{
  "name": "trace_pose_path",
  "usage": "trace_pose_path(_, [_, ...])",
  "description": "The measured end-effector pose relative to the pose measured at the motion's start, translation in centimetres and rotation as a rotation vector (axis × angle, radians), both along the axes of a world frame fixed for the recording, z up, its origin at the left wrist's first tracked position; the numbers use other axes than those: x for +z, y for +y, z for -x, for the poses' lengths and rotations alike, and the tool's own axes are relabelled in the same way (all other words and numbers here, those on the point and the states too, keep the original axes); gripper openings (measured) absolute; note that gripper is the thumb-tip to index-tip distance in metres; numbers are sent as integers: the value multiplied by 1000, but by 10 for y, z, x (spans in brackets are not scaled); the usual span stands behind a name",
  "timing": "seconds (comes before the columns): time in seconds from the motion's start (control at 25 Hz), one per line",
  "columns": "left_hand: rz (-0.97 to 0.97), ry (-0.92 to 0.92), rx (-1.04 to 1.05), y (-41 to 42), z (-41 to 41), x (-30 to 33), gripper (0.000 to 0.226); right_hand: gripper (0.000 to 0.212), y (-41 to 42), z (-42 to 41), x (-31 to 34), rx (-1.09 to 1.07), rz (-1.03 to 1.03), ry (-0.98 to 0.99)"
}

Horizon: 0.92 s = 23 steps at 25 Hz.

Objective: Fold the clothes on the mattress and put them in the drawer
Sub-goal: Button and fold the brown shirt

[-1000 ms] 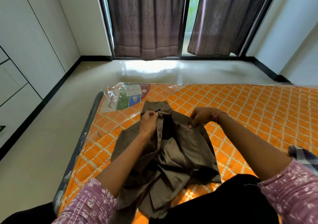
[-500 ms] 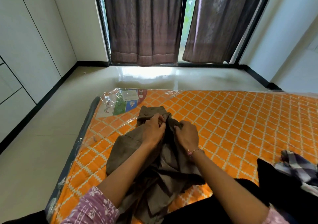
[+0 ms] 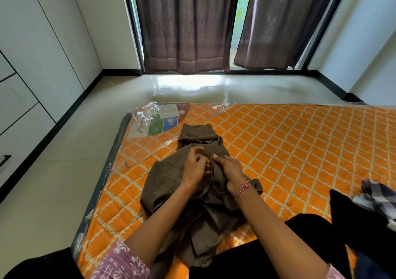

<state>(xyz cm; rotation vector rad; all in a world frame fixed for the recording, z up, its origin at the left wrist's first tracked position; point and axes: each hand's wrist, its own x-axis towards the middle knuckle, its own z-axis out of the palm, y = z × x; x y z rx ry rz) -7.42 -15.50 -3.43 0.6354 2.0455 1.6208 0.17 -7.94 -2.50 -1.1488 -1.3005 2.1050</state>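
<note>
A brown button-up shirt [image 3: 167, 171] lies rumpled on the orange patterned mattress [image 3: 289, 146], its collar pointing toward the window. My left hand [image 3: 196, 169] and my right hand [image 3: 228, 169] meet at the shirt's front opening just below the collar. Both pinch the fabric edges with curled fingers, close to a button. A white wardrobe with drawers [image 3: 19, 133] lines the left wall; a black handle [image 3: 5, 159] shows low on it.
A black garment [image 3: 353, 221] and a checked cloth [image 3: 377, 197] lie at the mattress's right. The mattress is wrapped in clear plastic with a label [image 3: 162, 118] at its far left corner. Pale tiled floor [image 3: 53, 193] separates mattress and wardrobe. Brown curtains [image 3: 184, 26] hang ahead.
My right hand came left from the shirt's right side to join the left at the front placket. Both hands now sit a little lower on the shirt, pinching its edges together.
</note>
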Motion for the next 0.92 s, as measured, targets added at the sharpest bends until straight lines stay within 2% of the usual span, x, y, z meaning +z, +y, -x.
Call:
trace_pose_path(0.04, [-37, -161, 24, -1, -1, 0, 14, 16, 0, -1, 1, 13, -23, 0])
trace_pose_path(0.08, [-24, -232, 11, -1, 0, 1, 9, 17, 1, -2, 1, 35, -57, -19])
trace_pose_path(0.2, [40, -365, -69, 2, 1, 5, 7, 25, 5, -7, 0, 116, -206, -100])
trace_pose_path(0.32, [115, -487, -76, 4, 7, 14, 7, 17, 11, -16, 4, 336, -346, -144])
trace_pose_path(0.4, [232, -332, -96, 5, 10, 17, 7, 18, 16, -18, 3, 306, -415, -246])
trace_pose_path(0.56, [468, 379, -37, 0, 9, 19, 12, 12, 22, -23, 1, -40, -438, -391])
trace_pose_path(0.64, [478, 545, 21, -4, 6, 22, 19, 18, 23, -25, 1, -138, -537, -389])
trace_pose_path(0.72, [441, 522, -23, -4, 4, 23, 20, 16, 13, -22, 5, -82, -664, -347])
trace_pose_path(0.84, [276, 300, -132, -1, -1, 26, 6, 16, -6, -17, 11, 35, -887, -333])
trace_pose_path(0.92, [234, 309, -96, -2, -5, 25, 7, 11, -10, -16, 10, 25, -961, -351])
